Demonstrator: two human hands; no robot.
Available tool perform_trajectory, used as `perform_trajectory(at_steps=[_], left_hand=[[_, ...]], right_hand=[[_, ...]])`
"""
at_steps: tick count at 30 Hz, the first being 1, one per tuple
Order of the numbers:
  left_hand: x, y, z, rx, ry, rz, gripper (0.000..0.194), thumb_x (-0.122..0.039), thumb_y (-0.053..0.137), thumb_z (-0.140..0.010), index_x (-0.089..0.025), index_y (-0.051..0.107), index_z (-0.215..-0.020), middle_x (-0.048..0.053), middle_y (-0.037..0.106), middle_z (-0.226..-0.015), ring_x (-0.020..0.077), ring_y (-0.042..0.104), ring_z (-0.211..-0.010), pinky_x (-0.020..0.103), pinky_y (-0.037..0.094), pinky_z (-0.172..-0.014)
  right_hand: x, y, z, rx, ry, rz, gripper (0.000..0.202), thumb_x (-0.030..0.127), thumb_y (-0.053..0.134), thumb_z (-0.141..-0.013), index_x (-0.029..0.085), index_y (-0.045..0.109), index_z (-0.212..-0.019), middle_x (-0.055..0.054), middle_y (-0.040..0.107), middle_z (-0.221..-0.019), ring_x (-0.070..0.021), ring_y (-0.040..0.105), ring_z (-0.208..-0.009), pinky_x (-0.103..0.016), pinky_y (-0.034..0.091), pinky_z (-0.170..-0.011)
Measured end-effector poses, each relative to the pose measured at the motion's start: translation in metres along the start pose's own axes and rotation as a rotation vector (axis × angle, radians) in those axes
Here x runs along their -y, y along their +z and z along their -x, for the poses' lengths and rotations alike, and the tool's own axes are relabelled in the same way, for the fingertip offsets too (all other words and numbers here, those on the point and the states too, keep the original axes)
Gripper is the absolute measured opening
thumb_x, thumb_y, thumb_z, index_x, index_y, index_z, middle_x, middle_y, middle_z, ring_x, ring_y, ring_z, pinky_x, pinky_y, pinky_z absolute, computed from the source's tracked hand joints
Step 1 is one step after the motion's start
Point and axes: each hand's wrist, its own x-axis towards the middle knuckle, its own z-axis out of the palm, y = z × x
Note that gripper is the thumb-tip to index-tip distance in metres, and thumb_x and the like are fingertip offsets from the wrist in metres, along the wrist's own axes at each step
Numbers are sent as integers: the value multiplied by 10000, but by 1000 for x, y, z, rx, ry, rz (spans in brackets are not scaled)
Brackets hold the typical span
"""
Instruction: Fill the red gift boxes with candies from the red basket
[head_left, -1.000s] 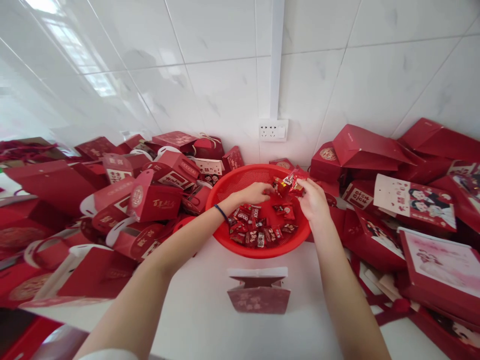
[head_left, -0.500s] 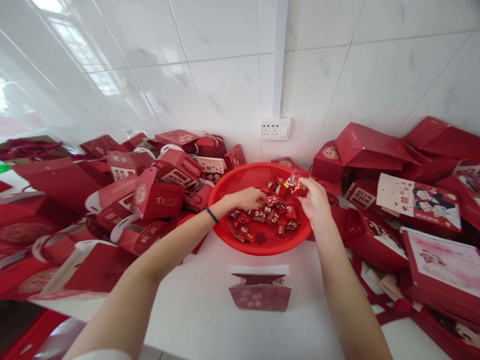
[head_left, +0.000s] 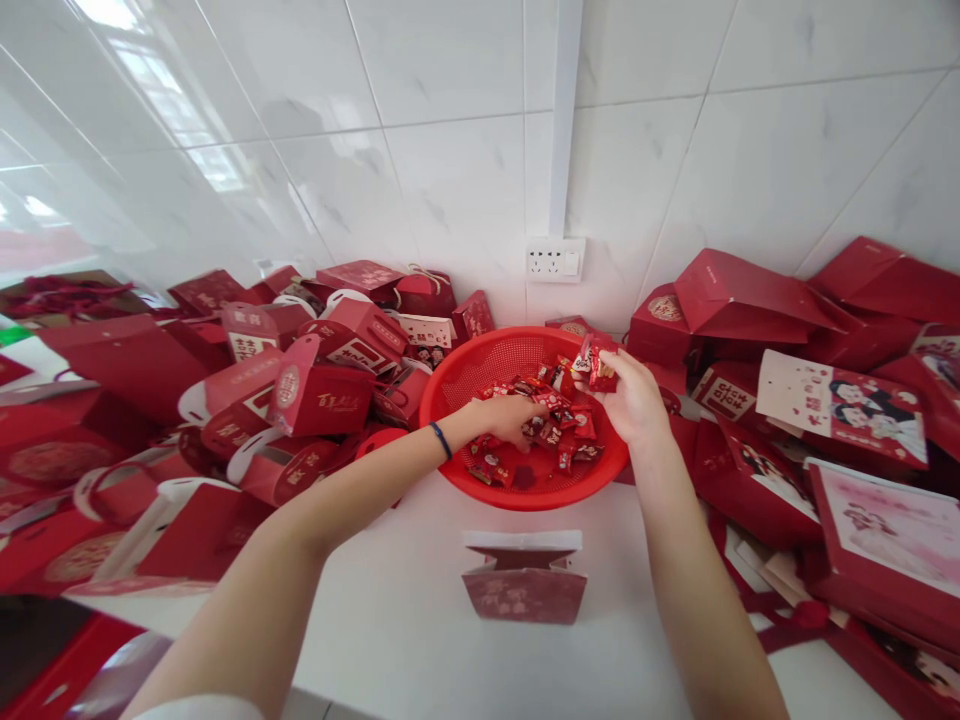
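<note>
- Head view: to my left, red gift boxes (head_left: 322, 400) lie heaped on the white table (head_left: 405, 610).
- The left hand (head_left: 511, 418) dips into the red basket (head_left: 466, 372), fingers curled down among the wrapped sweets (head_left: 584, 424) lying there; I can't tell whether they grip any.
- Just in front of the basket stands an open paper bag (head_left: 525, 597).
- The right hand (head_left: 631, 396), above the basket's right side, pinches red packets (head_left: 602, 371) in its fingers.
- Further right, more boxes (head_left: 739, 295) are piled.
</note>
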Motion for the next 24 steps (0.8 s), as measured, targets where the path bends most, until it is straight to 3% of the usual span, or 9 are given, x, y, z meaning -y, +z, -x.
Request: perform_trajectory(at_steps=[5,9,12,15,20,24], left_hand=[[2,-8,6,-53,-88,10,360,-240,724,-787,-171,738,-1140,123,786,-1047,287,729,-914,319,528,-795],[12,-20,16,-312,7,480,276,-203,589,-865,-154,773,-1064,77,799,-1062,218,720,-968,287,529,-887],[8,-25,26,-526,88,894,309,-301,658,-857,-124,773,-1083,95,792,-1082,213,715,-973,302,540,-885],[-6,-25,36,-686,107,1116,402,-381,751,-812,-120,765,-1117,102,785,-1055,198,713,-899,301,554,-819],[-30,-23,46,-901,75,1175,415,-411,788,-796,-136,760,-1105,96,778,-1076,199,711,-913,303,570,-815],[-42,-24,55,-968,103,1175,394,-411,784,-811,-152,762,-1106,90,778,-1097,211,714,-973,310,577,-857]], right_hand=[[11,6,11,73,-20,46,199,324,853,-654,237,710,-761,37,745,-721,-161,690,-636,-291,588,-592],[19,10,17,78,-46,61,224,358,862,-663,225,717,-770,37,716,-680,-159,668,-607,-284,555,-559],[23,12,23,95,-36,69,241,376,884,-645,230,721,-745,29,720,-673,-163,659,-593,-280,536,-532],[26,15,29,150,-21,100,271,414,916,-630,243,732,-733,23,742,-704,-183,685,-642,-303,566,-588],[32,22,44,242,-27,159,305,435,950,-630,252,760,-783,-8,762,-759,-234,731,-807,-338,595,-753],[36,27,53,259,-5,181,309,423,964,-622,260,765,-791,-17,764,-777,-233,711,-785,-342,599,-708]])
